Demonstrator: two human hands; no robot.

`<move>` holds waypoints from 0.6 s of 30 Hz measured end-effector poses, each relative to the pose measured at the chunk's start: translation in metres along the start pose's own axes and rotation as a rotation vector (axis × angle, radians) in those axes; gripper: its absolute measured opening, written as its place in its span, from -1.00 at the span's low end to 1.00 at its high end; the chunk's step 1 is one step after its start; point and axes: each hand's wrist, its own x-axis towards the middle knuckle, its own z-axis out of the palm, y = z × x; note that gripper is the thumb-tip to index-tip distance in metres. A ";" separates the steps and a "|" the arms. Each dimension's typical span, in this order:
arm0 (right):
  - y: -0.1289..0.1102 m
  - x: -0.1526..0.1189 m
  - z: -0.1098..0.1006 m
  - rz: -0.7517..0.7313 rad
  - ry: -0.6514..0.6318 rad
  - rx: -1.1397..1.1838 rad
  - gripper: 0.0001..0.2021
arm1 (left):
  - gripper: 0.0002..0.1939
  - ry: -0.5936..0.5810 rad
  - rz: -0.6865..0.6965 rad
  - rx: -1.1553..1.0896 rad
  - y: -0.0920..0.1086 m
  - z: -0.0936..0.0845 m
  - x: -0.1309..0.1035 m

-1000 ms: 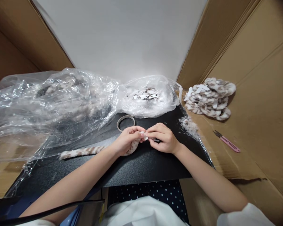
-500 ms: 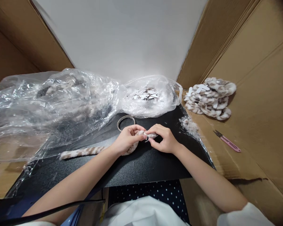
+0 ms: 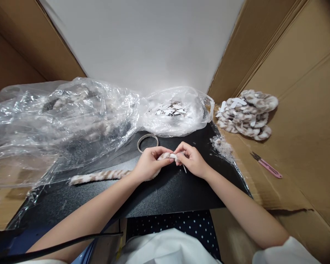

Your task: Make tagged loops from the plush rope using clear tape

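Note:
A long brown-and-white plush fur strip lies across the black tabletop, and its far end is lifted between my two hands. My left hand pinches the strip near that end, thumb below and fingers above. Close beside it, my right hand is closed on the very tip of the strip. A thin white piece pokes out below the right fingers; what it belongs to is hidden. Just behind my left hand lies a round ring-shaped band, touched by neither hand.
A clear plastic bag of fur pieces fills the left. Behind my hands a smaller bag holds white tags and metal bits. To the right are fluff, pink thread snips and a heap of fur strips on cardboard.
My right fingers have closed in over the strip's tip, and the thin white piece now points downward to the right. My left hand has shifted slightly to the right along with the strip.

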 end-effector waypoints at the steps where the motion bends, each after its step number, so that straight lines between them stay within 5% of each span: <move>1: 0.001 0.001 -0.001 0.028 -0.017 0.037 -0.94 | -0.78 0.006 0.013 0.051 0.000 0.000 0.000; 10: 0.000 0.006 -0.001 0.254 -0.126 0.328 -0.76 | -0.82 0.047 0.228 0.479 0.000 -0.003 -0.004; 14: -0.001 0.006 -0.001 0.378 -0.169 0.460 -0.73 | -0.86 -0.038 0.383 0.608 0.004 -0.005 -0.004; 18: -0.002 0.007 -0.005 0.459 -0.243 0.543 -0.72 | -0.79 -0.108 0.318 0.607 0.009 -0.006 -0.003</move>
